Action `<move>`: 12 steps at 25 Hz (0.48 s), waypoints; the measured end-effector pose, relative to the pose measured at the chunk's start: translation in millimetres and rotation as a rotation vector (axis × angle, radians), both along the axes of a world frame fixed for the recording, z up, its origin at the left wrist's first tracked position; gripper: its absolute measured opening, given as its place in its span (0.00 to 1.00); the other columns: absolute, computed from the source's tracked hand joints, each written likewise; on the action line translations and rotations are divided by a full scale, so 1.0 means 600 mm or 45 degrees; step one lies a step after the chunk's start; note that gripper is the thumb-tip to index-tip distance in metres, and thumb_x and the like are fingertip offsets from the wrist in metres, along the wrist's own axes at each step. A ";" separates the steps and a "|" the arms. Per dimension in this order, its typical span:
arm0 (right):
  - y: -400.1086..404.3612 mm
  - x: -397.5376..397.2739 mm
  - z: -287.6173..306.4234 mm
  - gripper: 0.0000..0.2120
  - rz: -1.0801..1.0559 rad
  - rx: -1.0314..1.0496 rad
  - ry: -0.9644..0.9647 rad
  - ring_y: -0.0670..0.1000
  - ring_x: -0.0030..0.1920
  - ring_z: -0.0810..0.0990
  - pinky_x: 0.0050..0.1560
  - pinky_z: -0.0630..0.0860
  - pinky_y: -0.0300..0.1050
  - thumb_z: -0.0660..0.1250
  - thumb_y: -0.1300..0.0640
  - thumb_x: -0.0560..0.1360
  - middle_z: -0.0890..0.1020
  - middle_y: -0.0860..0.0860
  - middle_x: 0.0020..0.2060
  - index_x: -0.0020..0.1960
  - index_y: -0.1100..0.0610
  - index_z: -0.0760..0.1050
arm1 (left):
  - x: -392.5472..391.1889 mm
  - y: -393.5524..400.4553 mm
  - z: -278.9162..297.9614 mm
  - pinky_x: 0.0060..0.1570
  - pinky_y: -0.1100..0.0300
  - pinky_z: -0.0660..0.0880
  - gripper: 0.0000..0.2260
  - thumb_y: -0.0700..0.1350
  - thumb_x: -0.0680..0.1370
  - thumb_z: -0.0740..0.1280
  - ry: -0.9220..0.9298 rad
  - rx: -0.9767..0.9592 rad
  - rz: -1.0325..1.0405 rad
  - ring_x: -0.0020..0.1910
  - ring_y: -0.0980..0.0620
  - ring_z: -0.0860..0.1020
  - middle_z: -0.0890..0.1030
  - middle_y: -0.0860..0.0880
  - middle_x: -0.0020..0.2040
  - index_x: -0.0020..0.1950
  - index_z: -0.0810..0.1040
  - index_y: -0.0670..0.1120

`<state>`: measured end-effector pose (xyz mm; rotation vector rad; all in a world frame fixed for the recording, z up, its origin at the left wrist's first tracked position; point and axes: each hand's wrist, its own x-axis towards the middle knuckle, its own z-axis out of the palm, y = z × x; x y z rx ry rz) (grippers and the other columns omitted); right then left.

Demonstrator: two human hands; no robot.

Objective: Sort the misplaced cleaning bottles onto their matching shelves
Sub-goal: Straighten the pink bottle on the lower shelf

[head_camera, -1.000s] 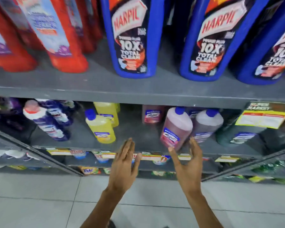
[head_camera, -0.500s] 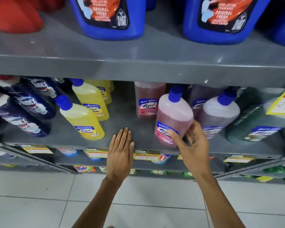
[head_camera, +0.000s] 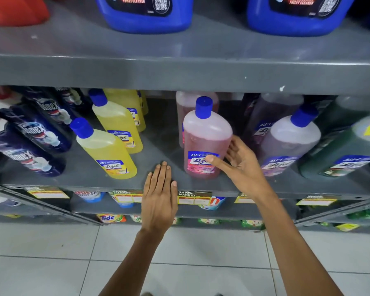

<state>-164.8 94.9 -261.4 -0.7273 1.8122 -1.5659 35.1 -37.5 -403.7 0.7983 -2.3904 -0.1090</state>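
Both of your hands have pushed in toward the shelf (head_camera: 115, 184) since a second ago, and your view has dropped closer to it. Your right hand (head_camera: 241, 165) now sits against the pink bottle (head_camera: 205, 142), thumb across its label, fingers spread round its right side, not yet closed. Your left hand (head_camera: 159, 195) lies flat and empty on the shelf lip, just left of that bottle. So the bottle lies directly ahead of your right hand, which is the nearer one, and its long axis stands upright. It is translucent, part filled with pink liquid, blue capped, standing at the shelf front between the yellow bottles (head_camera: 107, 152) and a purple bottle (head_camera: 286, 144).
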 end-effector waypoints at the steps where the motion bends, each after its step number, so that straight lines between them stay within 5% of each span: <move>1: 0.000 -0.002 0.001 0.32 0.009 0.006 0.008 0.41 0.67 0.85 0.64 0.82 0.36 0.81 0.66 0.75 0.85 0.48 0.69 0.75 0.56 0.74 | 0.000 0.001 0.000 0.82 0.42 0.67 0.23 0.45 0.88 0.58 0.000 0.010 0.000 0.80 0.39 0.73 0.74 0.39 0.81 0.80 0.73 0.35; 12: -0.006 -0.009 0.002 0.34 0.111 0.026 -0.028 0.44 0.68 0.85 0.67 0.83 0.44 0.81 0.59 0.71 0.85 0.46 0.68 0.74 0.50 0.74 | 0.002 0.004 0.014 0.83 0.44 0.65 0.25 0.49 0.89 0.52 -0.132 0.111 0.039 0.83 0.43 0.70 0.72 0.42 0.83 0.82 0.71 0.39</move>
